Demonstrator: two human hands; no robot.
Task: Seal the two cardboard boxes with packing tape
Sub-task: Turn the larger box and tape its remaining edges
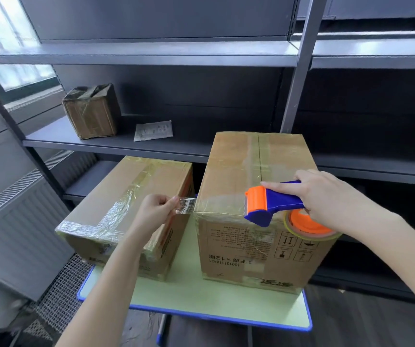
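Pinching tape end [187, 205] with left hand [155, 211]; right hand [326, 196] grips dispenser [274, 201] against taller box [251, 246].

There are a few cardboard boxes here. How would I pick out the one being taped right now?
Find the pale green table in front of the dark shelving. Two boxes stand on it; take the taller box on the right. Unlike the lower box beside it, it has a blue-and-orange tape dispenser at its near top edge.
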